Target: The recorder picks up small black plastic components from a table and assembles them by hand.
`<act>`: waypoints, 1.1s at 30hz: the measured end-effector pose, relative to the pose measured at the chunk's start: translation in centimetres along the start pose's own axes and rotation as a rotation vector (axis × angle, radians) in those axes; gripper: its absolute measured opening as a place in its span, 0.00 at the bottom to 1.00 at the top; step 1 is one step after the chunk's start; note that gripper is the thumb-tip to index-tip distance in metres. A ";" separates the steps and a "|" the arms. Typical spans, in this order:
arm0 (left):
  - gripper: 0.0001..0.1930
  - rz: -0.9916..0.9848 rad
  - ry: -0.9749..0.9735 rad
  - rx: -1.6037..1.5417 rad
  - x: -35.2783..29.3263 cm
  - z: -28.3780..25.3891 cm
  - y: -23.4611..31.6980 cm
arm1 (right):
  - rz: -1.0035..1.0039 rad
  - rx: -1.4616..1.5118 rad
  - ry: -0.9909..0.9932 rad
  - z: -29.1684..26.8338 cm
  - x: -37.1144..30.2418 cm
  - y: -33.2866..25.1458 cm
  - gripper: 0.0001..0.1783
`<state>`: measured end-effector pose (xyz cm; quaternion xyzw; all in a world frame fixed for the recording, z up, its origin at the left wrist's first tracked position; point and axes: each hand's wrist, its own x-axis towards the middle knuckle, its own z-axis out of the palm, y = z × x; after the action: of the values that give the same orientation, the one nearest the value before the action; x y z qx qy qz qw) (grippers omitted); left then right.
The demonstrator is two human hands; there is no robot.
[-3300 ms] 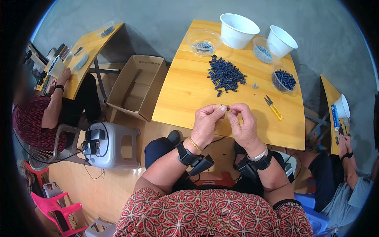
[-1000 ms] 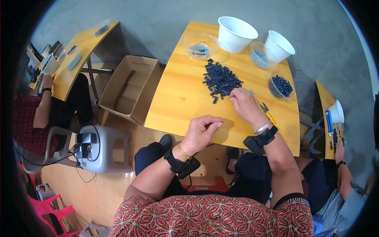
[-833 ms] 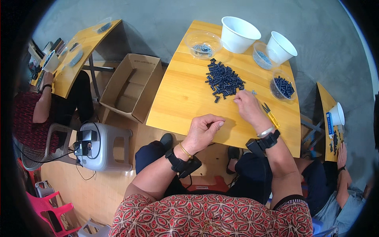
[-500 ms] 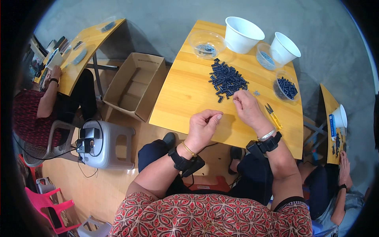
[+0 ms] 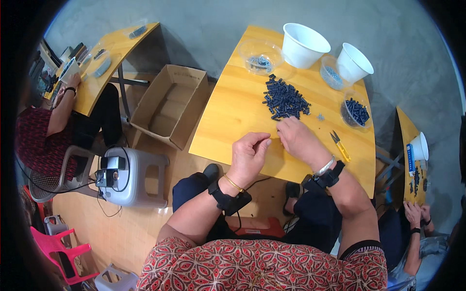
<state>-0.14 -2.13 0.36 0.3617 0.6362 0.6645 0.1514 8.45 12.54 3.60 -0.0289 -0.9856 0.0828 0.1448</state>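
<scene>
Head view: the pile [image 5: 284,97] of small dark parts lies loose on the table [image 5: 225,123], just beyond the hands, and by its size a good share of the work looks left. More dark parts sit in the right bowl [image 5: 343,115]; whether these are finished or waiting, I cannot tell. Small grey pieces lie in the left bowl [image 5: 246,52] and the middle bowl [image 5: 324,72], with a few bits [image 5: 320,117] loose beside the pile. Both tubs, the big one [image 5: 302,51] and the small one [image 5: 350,65], stand at the far edge, their insides mostly hidden. Work seems under way, part by part, and well short of done.

As for grip, the left hand [image 5: 248,154] is bent into a narrow pinch, thumb and forefinger close together over the table's near edge; anything between them is too small to make out. The right hand [image 5: 300,139] is palm down at the pile's near side, fingers curled and tips close to the left hand's. Its back hides its grip, so I cannot tell whether it holds a part or touches the pile. The snips [image 5: 341,147] lie on the table to its right, apart from both hands.
</scene>
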 end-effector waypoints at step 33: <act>0.08 -0.592 -0.380 -1.006 0.5 1.2 0.3 | 0.347 0.914 0.495 -1.1 -4.1 -1.6 0.08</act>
<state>0.37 -0.98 0.73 0.1661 0.2801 0.7370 0.5923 12.58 10.79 3.74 -0.1436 -0.7666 0.5159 0.3543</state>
